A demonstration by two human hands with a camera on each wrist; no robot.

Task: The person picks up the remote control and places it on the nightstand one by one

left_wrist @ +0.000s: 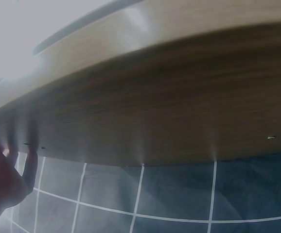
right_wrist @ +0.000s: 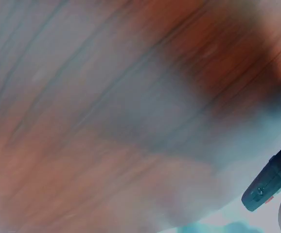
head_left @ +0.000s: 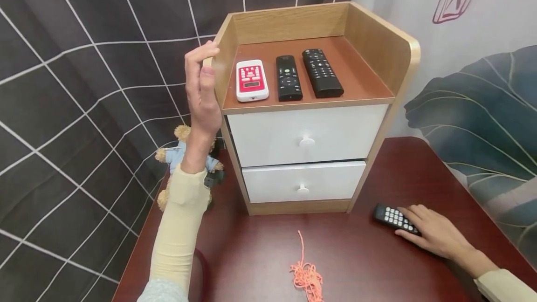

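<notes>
My left hand (head_left: 203, 90) is raised against the left side panel of a small wooden cabinet (head_left: 299, 206). Its fingertips touch the panel near the front edge; the left wrist view shows fingers (left_wrist: 28, 170) at the panel's outer face (left_wrist: 145, 111). Low on the right, my right hand (head_left: 436, 232) holds a black remote control (head_left: 392, 216) with pale buttons, at the tabletop. One end of that remote (right_wrist: 264, 191) shows in the right wrist view. On the cabinet's top lie a white-and-red remote (head_left: 251, 80) and two black remotes (head_left: 288, 78), (head_left: 322, 73), side by side.
The cabinet has two white drawers (head_left: 306, 127), (head_left: 304, 178) with knobs. A teddy bear (head_left: 174, 155) in light blue sits behind my left forearm. Orange string (head_left: 307, 278) lies bunched on the dark red table (head_left: 247, 246). A checked curtain (head_left: 105, 83) hangs on the left.
</notes>
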